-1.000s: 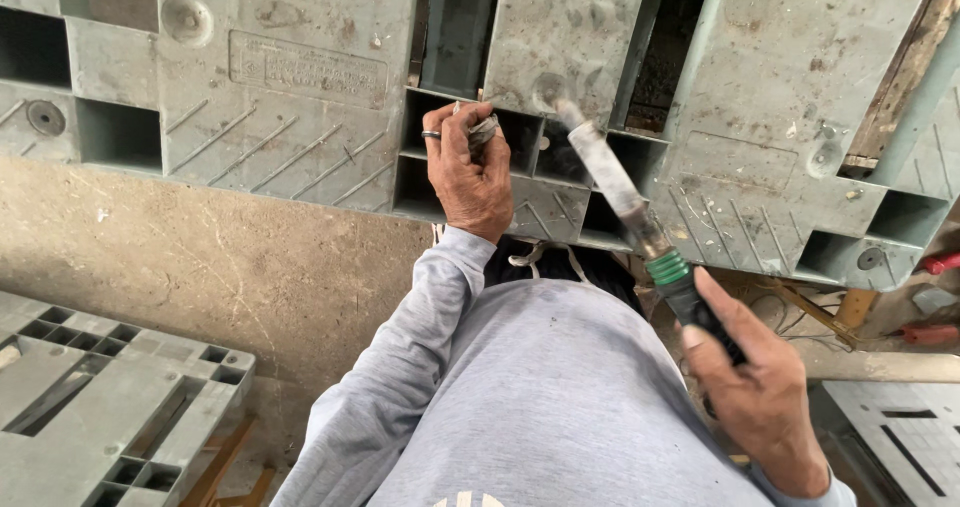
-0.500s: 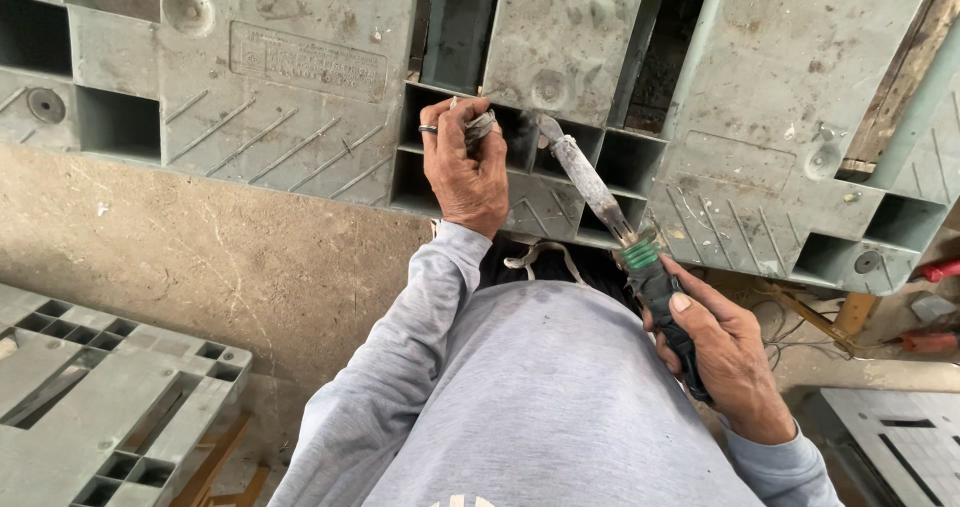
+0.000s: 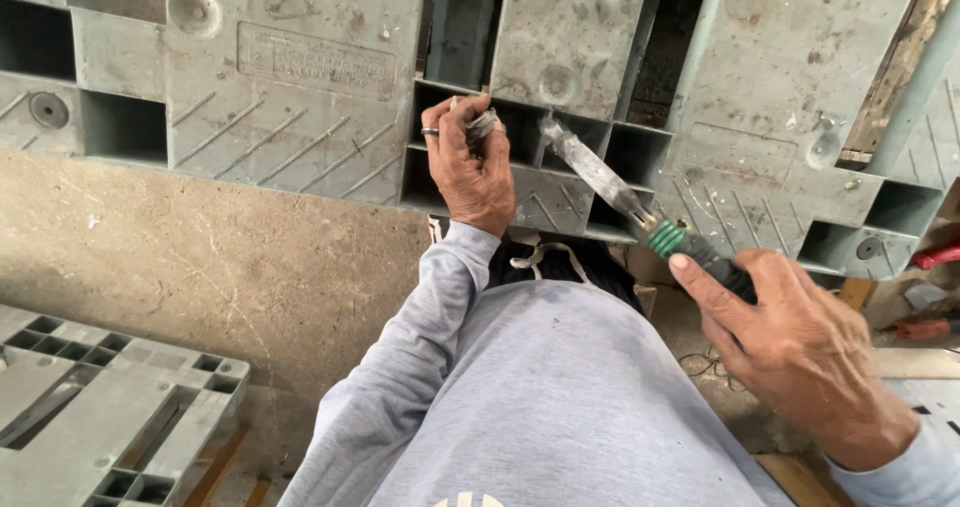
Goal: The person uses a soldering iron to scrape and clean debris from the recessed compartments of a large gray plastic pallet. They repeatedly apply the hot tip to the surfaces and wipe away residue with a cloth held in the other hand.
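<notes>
A large grey plastic pallet [image 3: 300,77] spans the top of the head view. My left hand [image 3: 470,167], with a ring on one finger, rests on the pallet's ribbed edge and pinches a small grey piece [image 3: 484,125] against it. My right hand [image 3: 800,347] grips the black and green handle of a tool with a long, dirty metal blade [image 3: 595,172]. The blade's tip touches the pallet rib just right of my left hand. My grey sweatshirt fills the lower middle.
A second grey pallet [image 3: 100,427] lies at the lower left on the concrete floor [image 3: 220,257]. Red-handled tools [image 3: 930,292] lie at the right edge. A pipe [image 3: 915,87] leans at the upper right.
My right hand has swung the blade left and down until its tip meets the pallet rib. My left hand has stayed on the same spot.
</notes>
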